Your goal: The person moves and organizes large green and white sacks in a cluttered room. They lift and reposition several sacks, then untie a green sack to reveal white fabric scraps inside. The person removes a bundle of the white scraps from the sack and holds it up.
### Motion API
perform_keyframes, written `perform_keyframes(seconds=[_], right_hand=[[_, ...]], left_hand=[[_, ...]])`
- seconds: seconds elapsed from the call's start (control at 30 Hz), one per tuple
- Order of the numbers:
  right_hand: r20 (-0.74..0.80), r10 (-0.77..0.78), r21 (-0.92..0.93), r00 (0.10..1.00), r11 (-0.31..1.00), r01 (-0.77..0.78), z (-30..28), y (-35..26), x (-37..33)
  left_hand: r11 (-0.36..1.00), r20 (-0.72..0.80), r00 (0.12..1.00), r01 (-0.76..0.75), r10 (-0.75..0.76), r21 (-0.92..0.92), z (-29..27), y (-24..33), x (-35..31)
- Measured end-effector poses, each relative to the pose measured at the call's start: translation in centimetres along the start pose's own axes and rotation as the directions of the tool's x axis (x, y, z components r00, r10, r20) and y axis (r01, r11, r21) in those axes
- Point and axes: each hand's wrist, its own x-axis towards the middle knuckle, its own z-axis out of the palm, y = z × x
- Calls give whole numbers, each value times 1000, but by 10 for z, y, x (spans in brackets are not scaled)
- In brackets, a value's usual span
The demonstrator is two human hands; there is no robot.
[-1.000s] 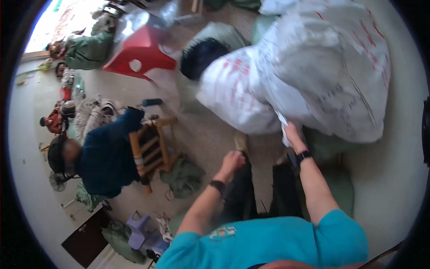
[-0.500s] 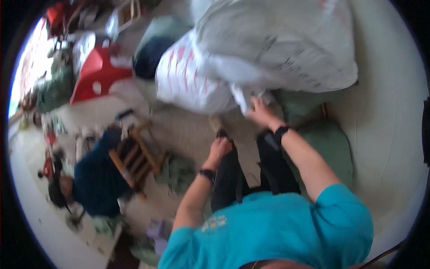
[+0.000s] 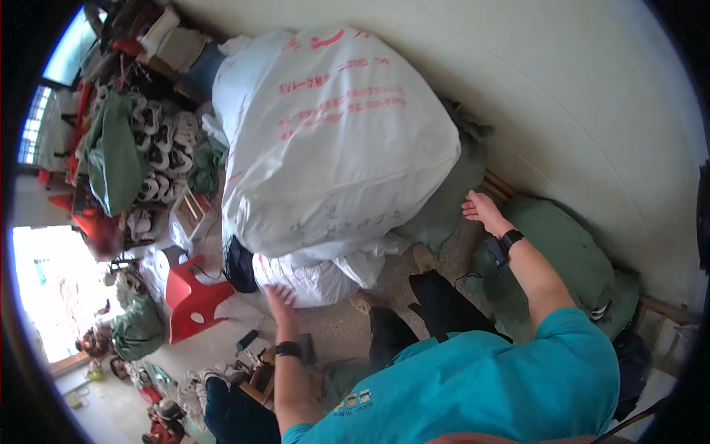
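Observation:
My left hand (image 3: 281, 300) has its fingers spread at the left side of a small white sack (image 3: 318, 280). Whether it touches the sack is hard to tell. On top of that sack leans a big, full white sack (image 3: 340, 148) with red print and dark marks. My right hand (image 3: 482, 209) is held out in the air to the right of the big sack, fingers loosely extended, with nothing in it. Beneath it and to its right lies a bulging green sack (image 3: 566, 248). Another green sack (image 3: 455, 196) sits partly hidden behind the big white one.
A red plastic chair (image 3: 194, 300) stands on the left, near a small wooden frame (image 3: 196, 214). Many shoes (image 3: 166, 144) are heaped at the far left beside a green bag (image 3: 115, 152). At the lower left is a person in dark blue (image 3: 237, 414). A pale wall (image 3: 592, 89) runs along the right.
My right hand has let go of the white sack and moved right. My left hand has gone from my knee to the small white sack. The view has turned, and the big sack appears farther left.

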Motion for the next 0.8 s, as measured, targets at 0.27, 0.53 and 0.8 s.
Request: perform_keyframes(seconds=[0.27,0.53,0.8], right_hand=[[256,29,405,966,904,-135,56,-65,61],[319,-103,564,942,819,-101,106,-35,109],[281,38,508,959,842,-182,140,-30,127]], left_hand=[[850,4,901,-411,434,328,68,171,74],[845,182,952,-302,245,442,79,192,123],[980,292,949,66,-120,186,59,177,207]])
